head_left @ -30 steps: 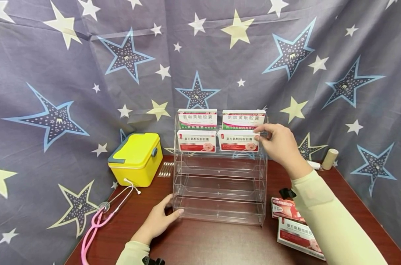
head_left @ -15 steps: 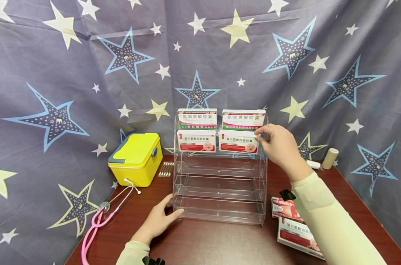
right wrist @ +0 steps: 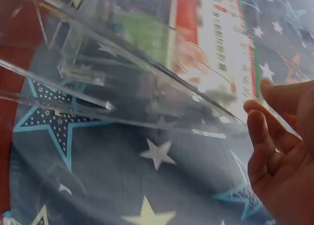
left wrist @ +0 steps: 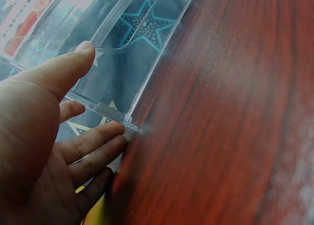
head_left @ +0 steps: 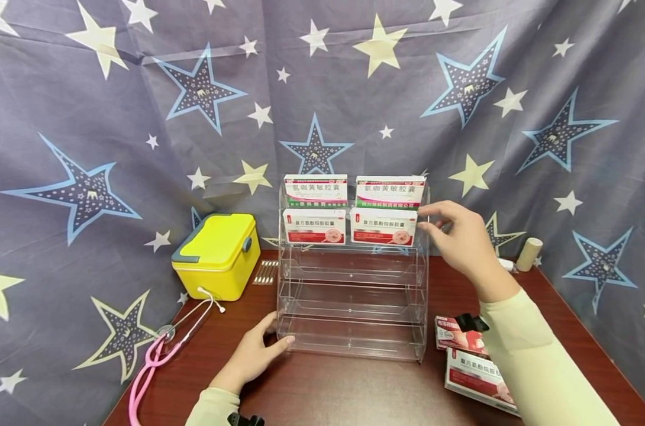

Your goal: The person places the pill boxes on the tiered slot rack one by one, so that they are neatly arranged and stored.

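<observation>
A clear acrylic display rack point(head_left: 351, 275) with stepped tiers stands on the table. On its top tier are two white, pink and green medicine boxes point(head_left: 316, 190). Below them sit two white and red medicine boxes, one left point(head_left: 315, 227) and one right point(head_left: 383, 227). My right hand point(head_left: 458, 239) is beside the right red box, thumb and forefinger near its right end and nothing between them. At the rack's lower left corner, my left hand point(head_left: 255, 350) holds the edge, with the thumb point(left wrist: 68, 70) over the clear panel and the other fingers along its outer side.
Two more medicine boxes, a red one point(head_left: 458, 336) and a white and red one point(head_left: 477, 378), lie right of the rack. A yellow case point(head_left: 213, 254), cotton swabs point(head_left: 266, 272) and a pink stethoscope point(head_left: 151, 361) are at left. A beige roll point(head_left: 529, 254) stands back right.
My right hand has let go of the right red and white box and moved slightly right, off its corner. The left hand has stayed at the rack's corner.
</observation>
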The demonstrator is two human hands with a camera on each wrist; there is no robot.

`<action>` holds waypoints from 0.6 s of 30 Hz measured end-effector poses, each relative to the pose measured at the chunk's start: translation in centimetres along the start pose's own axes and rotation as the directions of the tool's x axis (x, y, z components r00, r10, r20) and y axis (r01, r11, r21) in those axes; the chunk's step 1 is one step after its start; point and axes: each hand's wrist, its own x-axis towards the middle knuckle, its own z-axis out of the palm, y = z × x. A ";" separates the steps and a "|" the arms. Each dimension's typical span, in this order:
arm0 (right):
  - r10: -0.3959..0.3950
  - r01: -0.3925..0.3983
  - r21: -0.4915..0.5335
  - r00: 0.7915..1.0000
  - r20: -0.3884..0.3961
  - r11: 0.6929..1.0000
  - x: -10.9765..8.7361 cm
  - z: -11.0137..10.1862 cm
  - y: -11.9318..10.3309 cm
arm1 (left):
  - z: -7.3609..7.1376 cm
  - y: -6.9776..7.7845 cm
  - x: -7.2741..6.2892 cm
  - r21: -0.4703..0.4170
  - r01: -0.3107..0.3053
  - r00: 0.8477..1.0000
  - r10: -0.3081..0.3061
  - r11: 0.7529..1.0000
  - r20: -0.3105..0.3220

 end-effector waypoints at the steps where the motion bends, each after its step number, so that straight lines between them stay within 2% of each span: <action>1: 0.004 -0.004 0.015 1.000 -0.011 1.000 -0.5 -0.6 0.2 | 0.0 0.0 0.0 -0.002 0.002 1.000 -0.002 1.000 0.000; 5: 0.056 -0.055 0.029 0.998 -0.008 0.998 -3.3 -3.5 2.0 | -0.1 0.1 -0.1 0.008 0.007 1.000 -0.007 1.000 0.001; 7: 0.116 -0.117 0.022 0.993 0.031 0.993 -5.1 -4.9 3.8 | -0.1 0.2 -0.1 0.013 0.006 1.000 -0.006 1.000 -0.001; 9: 0.193 -0.193 -0.010 0.978 0.083 0.981 -7.2 -6.2 5.9 | -0.1 0.2 -0.1 0.019 -0.001 1.000 0.002 1.000 -0.006; 13: 0.309 -0.295 -0.099 0.932 0.189 0.950 -11.2 -8.0 10.7 | -0.1 0.4 -0.1 0.017 -0.013 1.000 0.013 1.000 -0.016; 16: 0.370 -0.338 -0.155 0.886 0.279 0.928 -14.1 -8.7 13.8 | 0.0 0.3 -0.1 0.011 -0.006 1.000 0.006 1.000 -0.012; 18: 0.412 -0.373 -0.175 0.843 0.345 0.911 -15.7 -9.2 15.4 | 0.0 0.3 -0.1 0.013 -0.007 1.000 0.007 1.000 -0.012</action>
